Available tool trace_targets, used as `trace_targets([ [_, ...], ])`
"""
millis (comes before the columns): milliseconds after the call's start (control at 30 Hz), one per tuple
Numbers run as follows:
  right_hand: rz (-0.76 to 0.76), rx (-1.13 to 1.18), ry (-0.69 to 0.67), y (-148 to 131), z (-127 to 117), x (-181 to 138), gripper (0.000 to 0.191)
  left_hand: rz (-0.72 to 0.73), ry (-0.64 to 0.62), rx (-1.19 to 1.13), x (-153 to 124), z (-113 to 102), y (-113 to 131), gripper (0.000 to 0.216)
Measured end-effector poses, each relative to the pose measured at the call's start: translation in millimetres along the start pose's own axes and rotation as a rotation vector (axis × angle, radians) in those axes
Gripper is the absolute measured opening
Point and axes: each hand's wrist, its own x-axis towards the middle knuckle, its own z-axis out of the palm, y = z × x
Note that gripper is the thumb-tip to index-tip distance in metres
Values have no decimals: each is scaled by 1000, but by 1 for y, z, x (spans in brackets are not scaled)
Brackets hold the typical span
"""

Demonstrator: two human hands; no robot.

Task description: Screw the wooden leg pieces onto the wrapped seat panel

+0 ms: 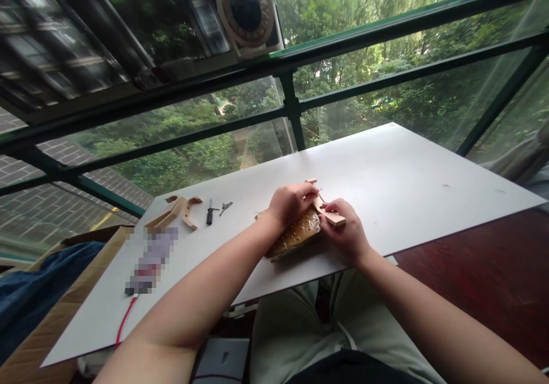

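White board point(386, 190): flat, spanning the person's lap, one edge overlapping a dark red table point(493, 275).
Cardboard box point(51, 315): at the board's left end, blue cloth point(26, 292) lying in it.
Left hand point(290, 202): fingers curled shut over the upper end of a pale wooden piece point(329, 215).
Right hand point(345, 232): fingers bent, thumb and fingertips pinching the lower end of the same piece, mid-board.
Plastic-wrapped bundle point(295, 235): brown contents, lying on the board beneath the left wrist, touching both hands.
Curved wooden parts point(175, 211): on the board, well left of the hands.
Black-handled screwdriver point(210, 212): just right of those parts.
Small metal bits point(226, 206): beside the screwdriver.
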Motion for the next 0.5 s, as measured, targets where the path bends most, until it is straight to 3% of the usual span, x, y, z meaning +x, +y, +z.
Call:
trace_targets([
  [500, 6, -9, -1, -2, -1, 0, 14, 57, -54, 138, 2, 0, -2, 21],
])
